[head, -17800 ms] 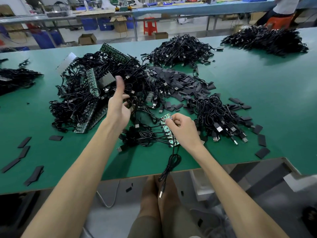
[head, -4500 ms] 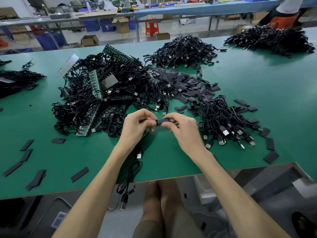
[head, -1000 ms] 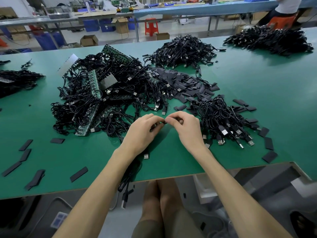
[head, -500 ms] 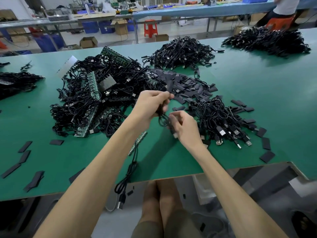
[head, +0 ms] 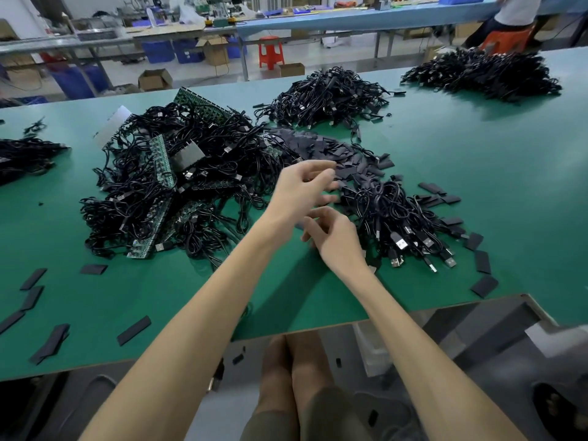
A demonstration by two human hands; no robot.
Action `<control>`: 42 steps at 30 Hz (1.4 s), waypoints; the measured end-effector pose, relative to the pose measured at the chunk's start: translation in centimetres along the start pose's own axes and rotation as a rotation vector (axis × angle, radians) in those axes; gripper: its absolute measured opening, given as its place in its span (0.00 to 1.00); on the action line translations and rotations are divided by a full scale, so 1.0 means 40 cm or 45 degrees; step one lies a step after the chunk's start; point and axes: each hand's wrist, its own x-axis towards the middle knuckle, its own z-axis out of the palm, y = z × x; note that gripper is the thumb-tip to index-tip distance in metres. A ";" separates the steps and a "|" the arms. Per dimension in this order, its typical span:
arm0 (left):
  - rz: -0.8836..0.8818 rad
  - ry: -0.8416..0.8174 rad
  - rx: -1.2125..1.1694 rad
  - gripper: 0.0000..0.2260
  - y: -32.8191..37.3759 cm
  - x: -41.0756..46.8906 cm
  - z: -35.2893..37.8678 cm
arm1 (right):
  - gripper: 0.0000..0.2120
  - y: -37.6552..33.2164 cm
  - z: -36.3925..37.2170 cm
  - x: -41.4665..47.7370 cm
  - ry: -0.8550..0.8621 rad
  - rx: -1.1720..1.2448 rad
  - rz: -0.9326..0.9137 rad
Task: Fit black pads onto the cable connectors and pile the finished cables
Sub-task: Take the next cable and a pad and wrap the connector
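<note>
Holding our left hand [head: 300, 189] open over the worktop [head: 477, 160], fingers spread, we have its fingertips just short of the pads [head: 346, 154]. Our right hand [head: 337, 240] hangs nearer us, loosely curled and empty. Finished cables [head: 401, 214] lie just right of both hands, a tangle [head: 152, 198] left of them.

The table [head: 493, 186] top is a plain green, with a pale brown edge on the near side. The cables [head: 394, 211] heaped on it are all black, and their connectors [head: 402, 245] end in silver metal. The pads [head: 343, 154] are matt black, some nearly dark grey. Between the cables lie circuit boards [head: 160, 155], green with rows of small pale dots, and one white card [head: 113, 125]. Further back I see a red stool [head: 271, 54], blue bins [head: 158, 51], brown cardboard boxes [head: 155, 78] and a bench [head: 350, 15] with a light blue top.
</note>
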 end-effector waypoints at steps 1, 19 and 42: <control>0.048 0.027 0.105 0.11 -0.007 -0.007 -0.032 | 0.05 0.002 0.000 0.001 0.003 0.020 0.004; -0.311 -0.296 1.565 0.19 -0.092 -0.072 -0.268 | 0.02 0.005 0.000 -0.001 -0.051 -0.042 -0.015; 0.205 0.161 1.028 0.10 -0.095 -0.071 -0.182 | 0.11 -0.021 -0.008 -0.019 -0.363 -0.035 -0.049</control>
